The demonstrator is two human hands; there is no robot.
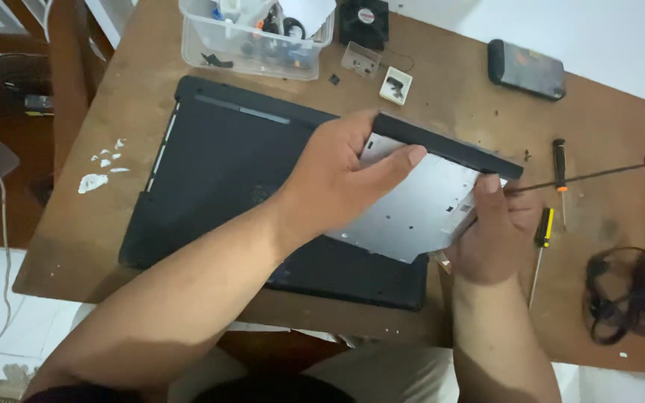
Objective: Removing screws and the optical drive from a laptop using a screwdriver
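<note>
While both hands hold the flat silver drive module [419, 205] above the upturned black laptop [225, 172], it looks already free of its bay. The left hand [337, 183] is clenched on its near-left corner, the right hand [490, 231] grasping its right end. Screwdrivers [543, 227] lie toward the surface's right edge; the base cover appears still on.

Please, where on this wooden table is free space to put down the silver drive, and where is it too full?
Bare wood lies on the table between the laptop and the dark case, and left of the laptop around the white paint spots. It is crowded right of the right hand: screwdrivers and coiled cable. The plastic box fills the far edge.
</note>
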